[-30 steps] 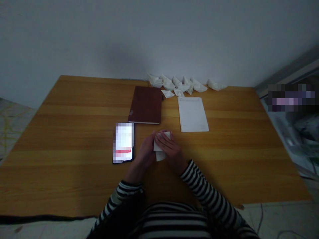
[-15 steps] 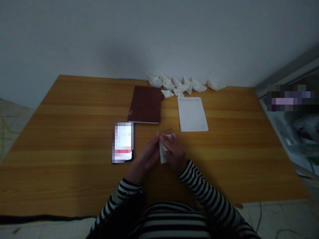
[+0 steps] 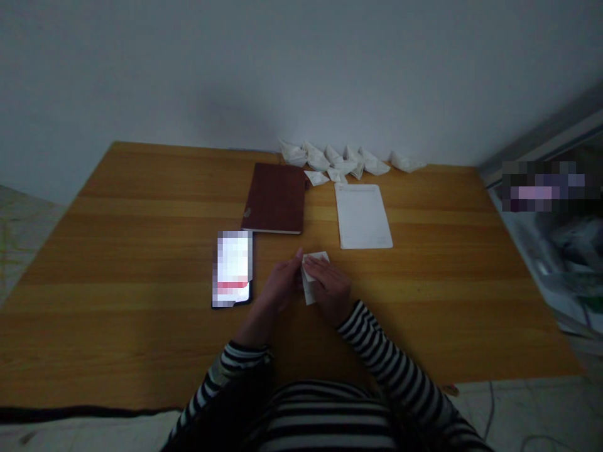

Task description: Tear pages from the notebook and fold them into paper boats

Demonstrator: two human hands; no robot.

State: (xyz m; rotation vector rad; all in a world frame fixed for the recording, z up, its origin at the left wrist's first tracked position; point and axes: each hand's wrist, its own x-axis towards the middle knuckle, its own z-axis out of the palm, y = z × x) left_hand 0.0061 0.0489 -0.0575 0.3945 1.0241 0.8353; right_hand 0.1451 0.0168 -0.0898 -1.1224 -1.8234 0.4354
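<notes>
A small folded sheet of paper [image 3: 309, 294] is between my hands near the front middle of the table. My right hand [image 3: 333, 285] lies over it, with its fingers bent together and pressed on the paper's upper part. Along the paper's left edge, my left hand [image 3: 279, 285] holds it with the thumb up; its other fingers are mostly hidden. Several white folded paper boats [image 3: 333, 159] stand against the wall. In front of them is a white notepad [image 3: 363, 216], beyond my right hand.
A dark red notebook [image 3: 276, 198] lies left of the notepad. Nearer on the left is a phone [image 3: 233, 267] with a lit screen. The wooden table [image 3: 141, 251] meets the wall at the back. To the right stands a shelf with blurred items [image 3: 575, 238].
The left fingers that showed behind the paper's top have drawn back, and more of its top edge shows. My right fingers lie flatter across it. Everything on the table stays put.
</notes>
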